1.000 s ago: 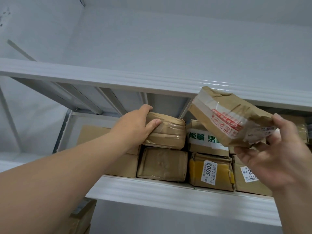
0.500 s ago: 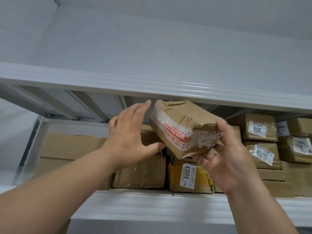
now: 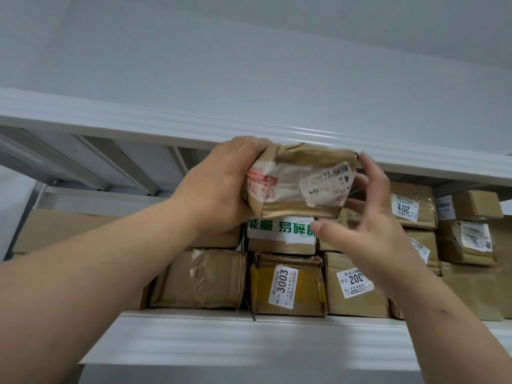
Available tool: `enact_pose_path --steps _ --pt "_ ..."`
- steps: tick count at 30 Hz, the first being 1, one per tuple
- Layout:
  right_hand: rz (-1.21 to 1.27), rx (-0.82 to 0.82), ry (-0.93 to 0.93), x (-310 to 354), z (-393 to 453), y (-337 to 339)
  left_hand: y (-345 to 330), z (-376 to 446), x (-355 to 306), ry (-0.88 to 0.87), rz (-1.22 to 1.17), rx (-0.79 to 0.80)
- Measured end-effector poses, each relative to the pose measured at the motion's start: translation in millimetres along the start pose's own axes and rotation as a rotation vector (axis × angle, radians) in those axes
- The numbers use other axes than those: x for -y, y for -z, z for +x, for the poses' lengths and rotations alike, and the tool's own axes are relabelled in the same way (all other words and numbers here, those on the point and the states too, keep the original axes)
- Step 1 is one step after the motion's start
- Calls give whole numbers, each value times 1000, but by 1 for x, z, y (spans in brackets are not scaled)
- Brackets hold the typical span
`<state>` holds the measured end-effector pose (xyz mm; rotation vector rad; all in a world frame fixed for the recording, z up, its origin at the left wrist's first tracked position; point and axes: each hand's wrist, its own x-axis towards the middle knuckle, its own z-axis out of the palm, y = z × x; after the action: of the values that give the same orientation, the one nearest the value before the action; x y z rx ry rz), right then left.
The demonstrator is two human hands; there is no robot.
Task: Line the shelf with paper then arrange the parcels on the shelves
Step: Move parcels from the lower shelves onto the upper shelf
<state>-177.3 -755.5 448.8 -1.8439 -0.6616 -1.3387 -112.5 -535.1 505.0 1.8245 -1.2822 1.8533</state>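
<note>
A crumpled brown paper parcel (image 3: 299,178) with red-printed tape and a white label is held up at the top of the stacked row, just under the upper shelf beam (image 3: 138,120). My left hand (image 3: 219,189) grips its left end, fingers curled over the top. My right hand (image 3: 368,225) is spread at its right end, with straight fingers at the corner and the thumb below. The parcel sits above a box with green lettering (image 3: 279,231). Stacked brown parcels fill the white shelf (image 3: 249,345).
In the bottom row stand a taped brown box (image 3: 202,278), a yellow-taped parcel labelled 3003 (image 3: 285,284) and a box labelled 200 (image 3: 357,284). More labelled boxes (image 3: 410,206) stack to the right. Large flat cartons (image 3: 63,231) lie at the left. A white wall rises above.
The parcel has passed from my right hand into my left and turned label-forward, rising to the top of the stack. My right hand has loosened its hold and spread.
</note>
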Motion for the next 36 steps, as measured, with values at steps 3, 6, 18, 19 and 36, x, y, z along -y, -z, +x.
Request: enact_pose_path --steps 3,6,18,19,36 --pt "-283 -40 269 -6 7 1 5 9 0 16 -79 -12" --pt "-453 -187 544 -10 17 2 7 9 3 -21 -83 -23" --pt "-165 -357 586 -31 30 15 -20 -17 14 490 172 203" --pt "-98 -366 557 -33 29 18 -21 -15 11 465 216 273" --pt "-168 -123 660 -5 31 -36 24 -27 51 779 392 507"
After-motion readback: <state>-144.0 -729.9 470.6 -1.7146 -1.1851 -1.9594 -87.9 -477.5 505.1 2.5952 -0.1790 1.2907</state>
